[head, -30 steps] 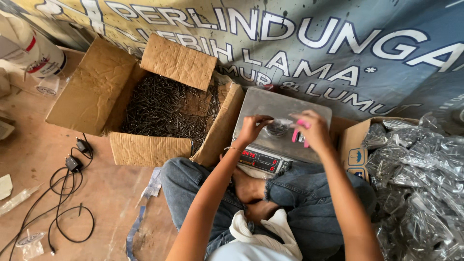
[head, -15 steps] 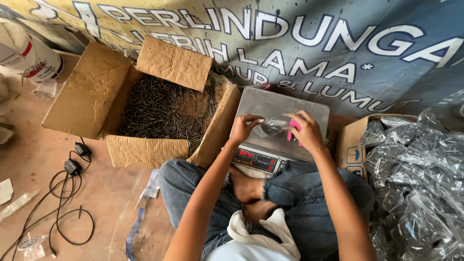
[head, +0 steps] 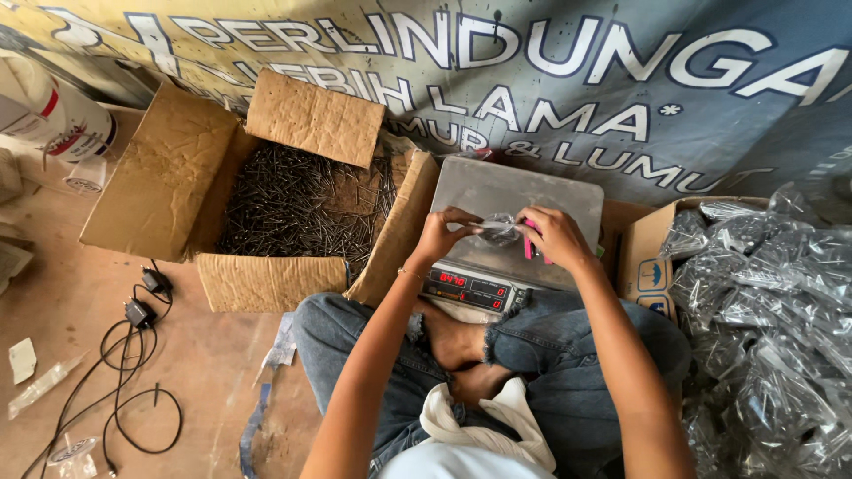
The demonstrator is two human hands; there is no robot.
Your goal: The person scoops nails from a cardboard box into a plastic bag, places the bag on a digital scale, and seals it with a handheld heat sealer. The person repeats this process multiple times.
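I sit cross-legged with a digital scale (head: pixel 524 191) in front of my knees. Over its steel platform, my left hand (head: pixel 441 233) and my right hand (head: pixel 557 235) together pinch a small clear plastic bag (head: pixel 500 230) of dark nails. A pink tool (head: pixel 530 248) is also tucked in my right hand. An open cardboard box (head: pixel 160 191) full of loose dark nails (head: pixel 293 208) stands just left of the scale.
Another box (head: pixel 648 266) at the right overflows with several filled clear bags (head: pixel 772 302). Black cables and adapters (head: pixel 133 355) lie on the brown floor at left. A printed banner (head: pixel 532 80) hangs behind. A white can (head: pixel 62 115) is at far left.
Both hands stay over the scale platform working the small bag; the view has shifted slightly downward and the hands have drawn closer together.
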